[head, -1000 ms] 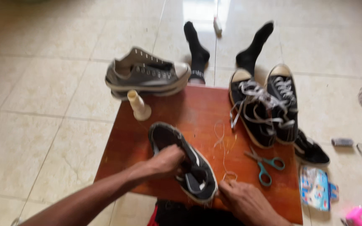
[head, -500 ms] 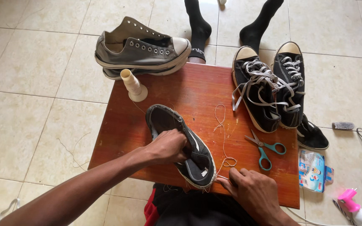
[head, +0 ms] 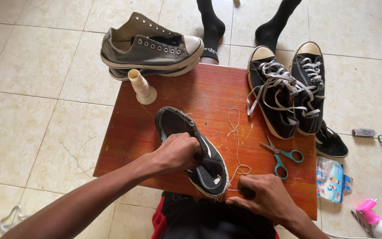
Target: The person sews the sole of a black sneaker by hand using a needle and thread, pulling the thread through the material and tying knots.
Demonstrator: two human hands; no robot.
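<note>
— Hands, what are they doing?
— Left hand [head: 178,152] is clenched around the black shoe [head: 202,161] on the wooden table [head: 208,95]. Right hand [head: 264,197] pinches pale thread [head: 237,146] just beside its toe, fingers closed.

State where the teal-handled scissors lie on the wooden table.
The scissors lie open on the table's right part, between the loose thread and the black laced sneakers, above the right hand.
</note>
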